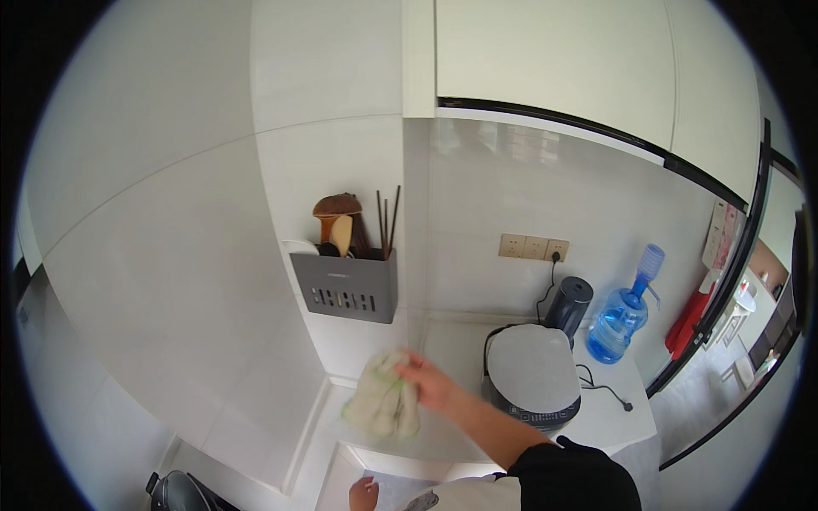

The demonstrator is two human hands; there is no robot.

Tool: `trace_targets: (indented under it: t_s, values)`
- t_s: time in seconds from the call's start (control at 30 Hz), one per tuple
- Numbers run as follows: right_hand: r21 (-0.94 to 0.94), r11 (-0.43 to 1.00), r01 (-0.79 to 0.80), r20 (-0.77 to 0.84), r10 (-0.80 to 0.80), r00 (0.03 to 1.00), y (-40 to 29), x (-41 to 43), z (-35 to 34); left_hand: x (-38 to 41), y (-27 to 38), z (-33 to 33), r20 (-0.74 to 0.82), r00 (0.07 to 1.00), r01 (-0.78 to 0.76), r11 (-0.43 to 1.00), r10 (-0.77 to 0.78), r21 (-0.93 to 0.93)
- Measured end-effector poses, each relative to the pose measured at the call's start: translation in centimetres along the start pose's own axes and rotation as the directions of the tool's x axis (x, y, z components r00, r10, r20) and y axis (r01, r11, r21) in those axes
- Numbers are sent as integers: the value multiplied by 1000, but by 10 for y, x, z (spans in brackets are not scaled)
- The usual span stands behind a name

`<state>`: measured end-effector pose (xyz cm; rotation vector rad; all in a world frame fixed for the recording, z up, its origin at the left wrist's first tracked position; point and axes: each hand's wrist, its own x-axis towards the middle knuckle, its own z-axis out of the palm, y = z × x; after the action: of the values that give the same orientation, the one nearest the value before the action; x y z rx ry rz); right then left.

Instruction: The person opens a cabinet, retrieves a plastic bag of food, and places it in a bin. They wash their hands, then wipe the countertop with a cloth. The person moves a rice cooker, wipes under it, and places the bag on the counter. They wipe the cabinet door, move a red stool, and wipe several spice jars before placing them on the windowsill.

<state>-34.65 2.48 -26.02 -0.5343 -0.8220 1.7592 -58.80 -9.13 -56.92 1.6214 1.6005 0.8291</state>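
Note:
A pale cloth with green edging (383,399) hangs bunched from the fingers of my right hand (427,382). It is held over the white countertop (447,358), near the corner where the tiled wall meets it. My left hand (363,494) is low at the bottom edge, in front of the counter and away from the cloth. Its fingers are too small to make out. To the right of my right forearm stands a rice cooker (533,370) with a grey lid and a dark button panel.
A grey utensil holder (348,287) with chopsticks and wooden utensils hangs on the wall. Behind the cooker stand a dark kettle-like appliance (567,303) and a blue water bottle with a pump (618,326). A loose plug (627,406) lies on the counter. A lidded pan (182,492) sits lower left.

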Motion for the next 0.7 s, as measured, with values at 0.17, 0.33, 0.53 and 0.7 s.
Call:
trace_targets:
  t_s: [0.17, 0.33, 0.53, 0.7]
  values:
    - [-328, 791, 516, -206, -593, 778, -142, -25, 48, 52, 146, -26, 12, 967, -252, 960, 256, -124]
    - [-741, -123, 660, 44, -990, -136, -272, -22, 57, 59, 201, -28, 114, 914, -367, 914, 389, -170]
    - [-890, -446, 93, 369, -825, -428, -351, 36, 44, 53, 218, -12, 210, 901, -341, 918, 380, -203]
    - [-851, -524, 39, 484, -811, -327, -326, 96, 67, 52, 222, -14, 189, 906, -345, 919, 379, -190]
